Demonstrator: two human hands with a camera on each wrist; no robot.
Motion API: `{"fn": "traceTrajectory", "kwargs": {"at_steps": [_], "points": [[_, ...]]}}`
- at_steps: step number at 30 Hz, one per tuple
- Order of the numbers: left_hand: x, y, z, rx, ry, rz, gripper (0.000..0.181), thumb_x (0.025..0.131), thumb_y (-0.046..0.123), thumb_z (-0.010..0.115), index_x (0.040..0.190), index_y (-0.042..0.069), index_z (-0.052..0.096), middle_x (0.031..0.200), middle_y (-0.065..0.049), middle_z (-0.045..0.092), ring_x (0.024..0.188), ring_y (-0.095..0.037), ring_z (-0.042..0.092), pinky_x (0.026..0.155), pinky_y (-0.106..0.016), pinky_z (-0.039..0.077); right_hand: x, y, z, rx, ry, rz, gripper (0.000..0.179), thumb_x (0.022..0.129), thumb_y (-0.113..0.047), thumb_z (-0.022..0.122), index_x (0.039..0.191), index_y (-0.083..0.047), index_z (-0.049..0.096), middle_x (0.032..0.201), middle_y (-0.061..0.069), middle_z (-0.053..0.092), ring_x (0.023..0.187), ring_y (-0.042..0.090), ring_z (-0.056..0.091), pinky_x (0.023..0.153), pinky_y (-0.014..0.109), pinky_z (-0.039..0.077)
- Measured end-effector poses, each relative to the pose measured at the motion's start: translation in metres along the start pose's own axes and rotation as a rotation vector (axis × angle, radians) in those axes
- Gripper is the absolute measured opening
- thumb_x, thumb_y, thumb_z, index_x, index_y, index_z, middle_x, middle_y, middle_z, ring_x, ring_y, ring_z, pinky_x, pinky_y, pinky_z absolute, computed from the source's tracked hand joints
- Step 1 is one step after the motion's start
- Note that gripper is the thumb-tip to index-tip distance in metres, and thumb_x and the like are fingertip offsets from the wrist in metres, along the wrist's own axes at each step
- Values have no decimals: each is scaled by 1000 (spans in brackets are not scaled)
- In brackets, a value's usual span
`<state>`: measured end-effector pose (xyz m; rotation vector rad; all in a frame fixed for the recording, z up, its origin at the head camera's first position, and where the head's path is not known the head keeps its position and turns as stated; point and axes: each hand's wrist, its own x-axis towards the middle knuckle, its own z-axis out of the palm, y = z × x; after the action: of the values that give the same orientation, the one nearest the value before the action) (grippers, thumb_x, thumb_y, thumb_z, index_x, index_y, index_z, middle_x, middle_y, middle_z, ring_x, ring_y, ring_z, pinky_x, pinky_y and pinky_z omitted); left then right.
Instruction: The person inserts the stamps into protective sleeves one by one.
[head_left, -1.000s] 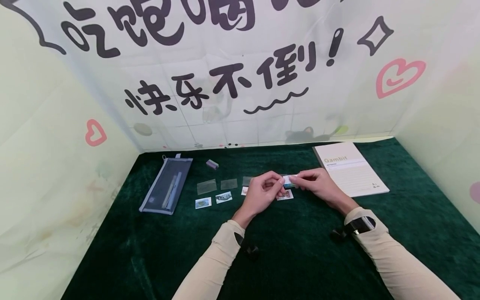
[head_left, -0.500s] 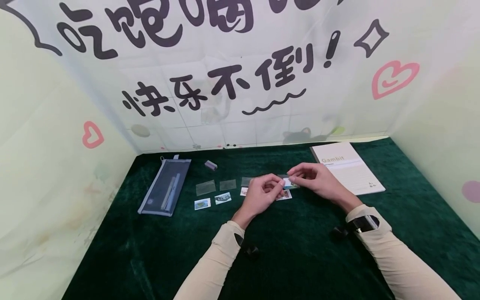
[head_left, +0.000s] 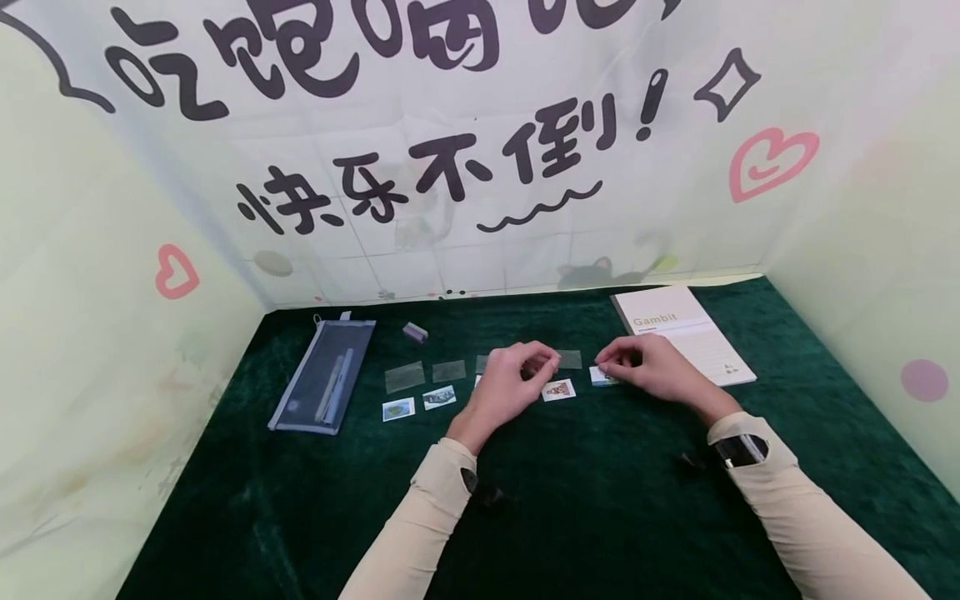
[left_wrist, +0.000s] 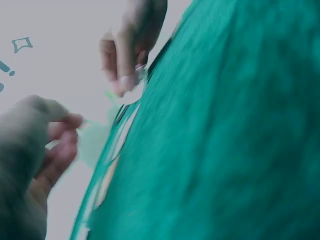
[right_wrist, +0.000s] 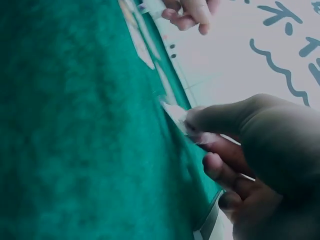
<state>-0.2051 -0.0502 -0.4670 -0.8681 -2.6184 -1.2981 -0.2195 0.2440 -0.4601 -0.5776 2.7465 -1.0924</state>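
Observation:
In the head view my right hand (head_left: 651, 367) pinches a small white-edged stamp (head_left: 602, 377) between thumb and fingers, low over the cloth. The right wrist view shows the same stamp (right_wrist: 176, 116) blurred at the fingertips, perhaps with a clear sleeve. My left hand (head_left: 513, 383) hovers over the row with loosely bent fingers, and nothing shows in them. Below and right of it lies a reddish stamp (head_left: 558, 390), with a clear sleeve (head_left: 568, 359) behind. Farther left are two more stamps, one greyish (head_left: 439, 397) and one blue-green (head_left: 398, 409). Another stamp is mostly hidden by my left hand.
Clear sleeves (head_left: 405, 377) lie behind the left stamps. A mesh zip pouch (head_left: 318, 392) with pens inside is at the left, and a small purple eraser-like block (head_left: 416, 332) sits at the back. Behind my right hand lies a notebook (head_left: 678, 321) on green cloth.
My right hand has moved right, carrying the stamp away from my left hand. The reddish stamp and the sleeve behind it now show more fully. My left hand has let go of the stamp.

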Motion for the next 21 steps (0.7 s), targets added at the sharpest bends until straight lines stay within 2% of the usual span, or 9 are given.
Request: {"fn": "traceTrajectory", "kwargs": {"at_steps": [3, 5, 7, 10, 15, 21], "points": [[-1, 0, -7, 175, -121, -30, 18, 106, 35, 72, 121, 27, 80, 121, 11, 75, 107, -8, 60, 94, -31, 56, -1, 1, 1, -48, -5, -5, 13, 100, -19, 78, 113, -21, 80, 92, -2, 72, 82, 18, 61, 74, 30, 49], [-2, -1, -9, 260, -187, -65, 21, 103, 39, 76, 122, 30, 80, 127, 11, 73, 113, -10, 56, 97, -35, 54, -1, -1, 1, -68, -3, -14, 13, 99, -18, 79, 112, -20, 81, 92, -3, 72, 81, 17, 60, 73, 30, 48], [-3, -1, -10, 309, -226, -95, 25, 101, 42, 78, 123, 31, 80, 132, 8, 70, 116, -12, 55, 101, -37, 53, 0, -2, 1, -87, -3, -27, 14, 97, -17, 80, 111, -19, 81, 93, -3, 72, 81, 17, 60, 73, 31, 48], [-4, -1, -8, 351, -251, -108, 29, 100, 45, 78, 125, 29, 80, 137, 5, 67, 120, -15, 54, 104, -40, 52, 2, -3, 2, -107, -4, -38, 14, 97, -17, 81, 111, -20, 81, 95, -3, 73, 83, 17, 59, 74, 32, 48], [-3, -2, -6, 338, -240, -108, 24, 100, 43, 79, 119, 29, 80, 136, 6, 68, 118, -15, 54, 104, -40, 52, 3, -3, 1, -116, -23, -36, 15, 98, -17, 80, 113, -20, 81, 99, -2, 73, 87, 17, 59, 77, 32, 48], [-1, -5, -6, 232, -247, -98, 17, 101, 35, 79, 117, 30, 76, 121, 10, 71, 108, -12, 53, 95, -34, 52, 8, -10, 4, -112, 9, -88, 20, 98, -11, 78, 116, -19, 80, 105, -1, 74, 90, 18, 62, 81, 35, 51]]}}
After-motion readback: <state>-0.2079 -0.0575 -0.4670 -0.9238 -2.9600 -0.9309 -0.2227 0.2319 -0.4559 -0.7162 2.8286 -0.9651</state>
